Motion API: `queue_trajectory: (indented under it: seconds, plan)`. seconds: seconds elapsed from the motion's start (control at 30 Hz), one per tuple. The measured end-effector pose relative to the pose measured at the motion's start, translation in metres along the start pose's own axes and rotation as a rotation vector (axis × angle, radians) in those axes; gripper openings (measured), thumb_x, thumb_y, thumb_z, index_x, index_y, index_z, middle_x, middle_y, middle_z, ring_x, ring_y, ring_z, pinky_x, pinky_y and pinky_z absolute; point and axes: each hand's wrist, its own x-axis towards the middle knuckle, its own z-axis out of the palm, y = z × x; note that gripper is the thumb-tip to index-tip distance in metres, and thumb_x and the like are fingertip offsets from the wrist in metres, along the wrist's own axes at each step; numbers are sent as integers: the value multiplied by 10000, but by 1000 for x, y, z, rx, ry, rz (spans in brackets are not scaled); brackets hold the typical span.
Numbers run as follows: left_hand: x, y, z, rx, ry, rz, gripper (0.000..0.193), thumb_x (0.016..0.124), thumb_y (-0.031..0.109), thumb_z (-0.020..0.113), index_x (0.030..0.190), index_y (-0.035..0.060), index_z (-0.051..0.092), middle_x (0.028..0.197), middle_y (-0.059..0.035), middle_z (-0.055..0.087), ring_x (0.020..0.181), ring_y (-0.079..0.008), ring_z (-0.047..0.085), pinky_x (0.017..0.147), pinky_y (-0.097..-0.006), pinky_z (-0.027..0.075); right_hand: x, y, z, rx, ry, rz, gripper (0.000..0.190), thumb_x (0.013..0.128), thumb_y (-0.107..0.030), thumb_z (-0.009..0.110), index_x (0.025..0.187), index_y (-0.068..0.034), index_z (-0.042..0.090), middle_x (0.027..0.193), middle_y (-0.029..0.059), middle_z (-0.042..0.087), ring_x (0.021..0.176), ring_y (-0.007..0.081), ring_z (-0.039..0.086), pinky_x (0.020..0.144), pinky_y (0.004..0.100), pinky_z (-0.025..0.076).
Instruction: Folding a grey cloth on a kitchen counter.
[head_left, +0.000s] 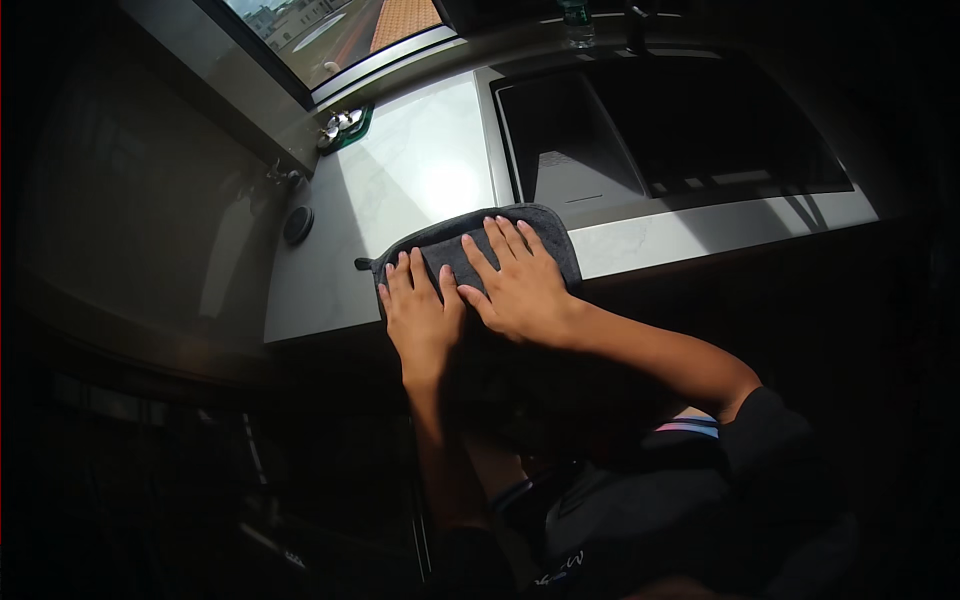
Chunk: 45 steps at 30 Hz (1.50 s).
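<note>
A dark grey cloth (555, 232) with a small hanging loop lies on the front edge of a white marbled countertop (420, 165), its near part hanging over the edge. Flat on the cloth's left part rests my left hand (422, 307), fingers slightly spread. My right hand (517, 285) presses palm down on the middle and right of it, fingers apart, its thumb close to the left thumb. Neither hand grips the cloth. The cloth's right end reaches the corner of a dark sink (577, 142).
A round dark object (298, 224) sits at the counter's left side. Shiny metal items stand on a green tray (360, 136) near the window. A clear bottle (578, 26) and a dark faucet (637, 26) are behind the sink.
</note>
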Motion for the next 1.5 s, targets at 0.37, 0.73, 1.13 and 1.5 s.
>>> queue_trajectory:
  seconds: [0.37, 0.73, 1.13, 1.5]
  plan:
    - [158, -53, 53, 59, -203, -72, 675, 1001, 500, 308, 1536, 89, 303, 1613, -126, 257, 1504, -317, 185, 1217, -477, 101, 167, 28, 49, 12, -233, 150, 669, 997, -496, 280, 1557, -130, 271, 1626, 200, 164, 1522, 317, 112, 1219, 492, 22]
    - [220, -52, 76, 32, -157, -130, 623, 1005, 436, 304, 1527, 98, 329, 1611, -110, 268, 1506, -283, 190, 1224, -461, 95, 234, 61, 69, -58, -239, 111, 653, 1004, -560, 262, 1557, -214, 283, 1628, 142, 198, 1514, 279, 163, 1228, 460, 82]
    - [265, -60, 87, -192, 91, -52, 528, 866, 340, 536, 1293, 39, 606, 1373, -191, 565, 1316, -315, 500, 1169, -453, 279, 274, 73, 82, -53, -237, 136, 632, 1008, -538, 264, 1550, -216, 301, 1629, 140, 197, 1515, 277, 162, 1224, 474, 83]
    - [273, -52, 87, -67, 602, 150, 120, 758, 108, 625, 839, 54, 695, 858, -119, 693, 854, -309, 647, 797, -430, 508, 304, 80, 91, 71, 104, 61, 471, 947, -394, 499, 1283, -79, 600, 1345, 194, 583, 1313, 319, 504, 1136, 458, 330]
